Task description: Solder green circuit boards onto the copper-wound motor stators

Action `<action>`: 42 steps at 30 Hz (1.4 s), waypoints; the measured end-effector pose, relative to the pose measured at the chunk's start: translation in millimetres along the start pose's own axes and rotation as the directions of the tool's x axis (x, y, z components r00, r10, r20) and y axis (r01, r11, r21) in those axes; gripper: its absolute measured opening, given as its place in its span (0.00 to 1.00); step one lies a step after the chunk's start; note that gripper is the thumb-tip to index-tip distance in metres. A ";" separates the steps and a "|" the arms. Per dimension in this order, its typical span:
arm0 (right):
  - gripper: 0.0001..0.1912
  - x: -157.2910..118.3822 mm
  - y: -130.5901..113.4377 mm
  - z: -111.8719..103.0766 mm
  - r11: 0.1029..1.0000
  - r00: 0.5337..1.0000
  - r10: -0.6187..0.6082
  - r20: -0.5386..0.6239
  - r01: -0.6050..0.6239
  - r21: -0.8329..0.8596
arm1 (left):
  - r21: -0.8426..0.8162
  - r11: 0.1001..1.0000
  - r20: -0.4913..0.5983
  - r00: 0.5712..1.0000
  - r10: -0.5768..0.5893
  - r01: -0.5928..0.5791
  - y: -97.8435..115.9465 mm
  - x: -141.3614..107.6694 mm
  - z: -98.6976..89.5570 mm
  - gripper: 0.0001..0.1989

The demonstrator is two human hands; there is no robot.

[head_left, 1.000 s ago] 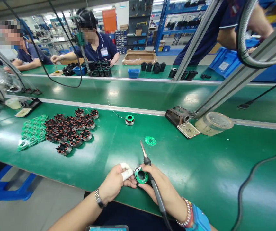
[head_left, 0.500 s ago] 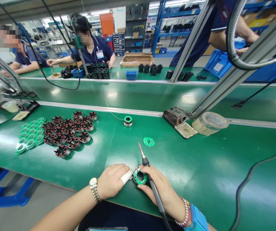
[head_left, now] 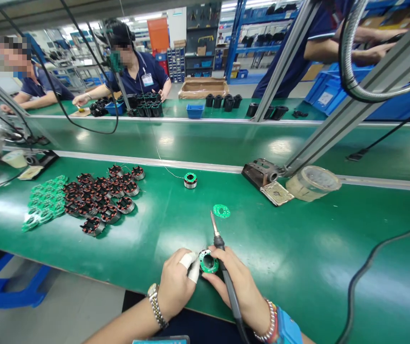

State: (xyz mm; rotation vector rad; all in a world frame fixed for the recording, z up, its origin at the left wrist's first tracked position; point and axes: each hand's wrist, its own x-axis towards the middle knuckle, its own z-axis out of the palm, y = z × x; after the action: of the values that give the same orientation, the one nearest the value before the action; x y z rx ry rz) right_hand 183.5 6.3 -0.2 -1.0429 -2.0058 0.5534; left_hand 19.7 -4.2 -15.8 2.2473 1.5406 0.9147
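While both hands [head_left: 174,286] [head_left: 242,291] grip a green-ringed stator [head_left: 212,269] (left fingers [head_left: 188,262] taped), the right holds a soldering iron [head_left: 219,242].

The soldering iron [head_left: 220,243] has a metal tip and black plastic handle; the bench mat [head_left: 290,239] is glossy.

We note a round stator with a green circuit-board ring [head_left: 208,269], held tilted, just beside a black-handled soldering iron [head_left: 219,242], its metal tip raised.

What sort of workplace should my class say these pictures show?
Probably an electronics assembly line: a soldering iron in the right hand, wound motor stators beside green circuit boards, on a long green workbench.
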 end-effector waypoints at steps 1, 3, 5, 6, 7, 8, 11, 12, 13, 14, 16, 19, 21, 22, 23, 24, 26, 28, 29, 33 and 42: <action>0.12 -1.0 -0.1 1.3 1.000 1.000 0.001 -0.007 -0.001 -0.002 | -0.052 0.998 0.011 1.000 -0.021 0.021 2.0 -3.3 0.5 0.10; 0.12 -2.1 0.4 2.8 1.000 1.000 0.005 -0.017 -0.005 0.000 | -0.155 0.987 0.045 0.999 -0.028 0.035 4.4 -9.9 0.5 0.13; 0.12 -1.2 2.3 1.7 1.000 1.000 0.010 -0.024 -0.010 0.008 | -0.210 0.977 0.061 0.998 -0.018 0.031 5.3 -15.4 0.1 0.16; 0.12 0.1 3.9 0.1 1.000 1.000 0.012 -0.017 -0.012 0.019 | -0.225 0.974 0.064 0.998 -0.016 0.030 5.5 -17.3 0.0 0.17; 0.12 1.7 5.7 -2.2 0.999 1.000 0.011 0.002 -0.011 0.039 | -0.244 0.969 0.071 0.997 -0.016 0.033 5.6 -18.7 -0.1 0.19; 0.13 3.5 7.6 -5.1 0.998 0.999 0.005 0.034 -0.008 0.066 | -0.274 0.961 0.082 0.996 -0.022 0.044 5.5 -19.6 -0.2 0.20; 0.15 6.8 12.1 -15.2 0.992 0.990 -0.024 0.137 0.006 0.129 | -0.396 0.908 0.151 0.985 -0.083 0.137 4.1 -19.0 -0.5 0.18; 0.16 6.7 12.8 -18.4 0.991 0.988 -0.026 0.155 0.006 0.133 | -0.424 0.889 0.173 0.979 -0.107 0.172 2.9 -17.7 -0.9 0.17; 0.16 6.0 12.9 -21.1 0.992 0.987 -0.024 0.161 0.003 0.129 | -0.436 0.878 0.192 0.973 -0.125 0.199 1.1 -15.6 -1.6 0.16; 0.17 4.8 12.8 -23.4 0.992 0.987 -0.019 0.161 -0.001 0.123 | -0.432 0.877 0.205 0.970 -0.131 0.209 -1.1 -12.7 -2.5 0.15; 0.18 1.9 12.2 -26.2 0.993 0.985 -0.019 0.169 -0.001 0.117 | -0.386 0.909 0.227 0.971 -0.071 0.157 -6.9 -4.6 -5.6 0.14; 0.18 -1.3 13.1 -26.9 0.992 0.977 -0.041 0.208 0.015 0.123 | -0.256 0.961 0.251 0.953 0.167 -0.101 -16.3 11.8 -13.0 0.12; 0.18 -2.1 15.2 -26.0 0.990 0.972 -0.053 0.228 0.022 0.138 | -0.175 0.942 0.264 0.908 0.327 -0.288 -20.9 23.0 -19.1 0.12; 0.18 -2.2 16.5 -25.3 0.989 0.971 -0.056 0.234 0.022 0.146 | -0.146 0.922 0.275 0.880 0.386 -0.359 -22.3 27.9 -22.3 0.13; 0.18 -2.3 17.8 -24.6 0.988 0.970 -0.058 0.236 0.022 0.152 | -0.123 0.900 0.292 0.852 0.435 -0.418 -23.1 32.2 -25.3 0.14; 0.18 -2.3 19.0 -24.1 0.987 0.969 -0.062 0.238 0.025 0.157 | -0.106 0.878 0.310 0.823 0.476 -0.467 -23.4 35.8 -28.1 0.14; 0.19 -2.2 20.7 -23.3 0.986 0.968 -0.067 0.243 0.028 0.161 | -0.079 0.842 0.328 0.784 0.527 -0.534 -23.0 40.0 -32.0 0.14; 0.19 -2.3 21.5 -22.9 0.986 0.967 -0.071 0.243 0.032 0.161 | -0.065 0.827 0.319 0.774 0.547 -0.558 -22.1 40.5 -32.2 0.14; 0.18 -2.5 21.6 -22.7 0.986 0.968 -0.072 0.241 0.034 0.160 | -0.060 0.830 0.309 0.780 0.544 -0.554 -21.4 39.4 -30.7 0.14; 0.17 -6.0 20.3 -19.8 0.989 0.976 -0.063 0.209 0.033 0.145 | 0.009 0.885 0.208 0.866 0.455 -0.466 -16.4 26.7 -15.9 0.13; 0.17 -7.4 20.0 -12.5 0.986 0.992 -0.031 0.119 0.011 0.165 | -0.166 0.973 0.082 0.981 0.176 -0.161 2.7 -12.2 2.7 0.18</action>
State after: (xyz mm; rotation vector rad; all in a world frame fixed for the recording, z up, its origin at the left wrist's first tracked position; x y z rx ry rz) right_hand 205.7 11.8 -9.6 -0.9058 -2.0348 0.7735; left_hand 20.6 -16.0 -20.7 2.2965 1.2057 0.9239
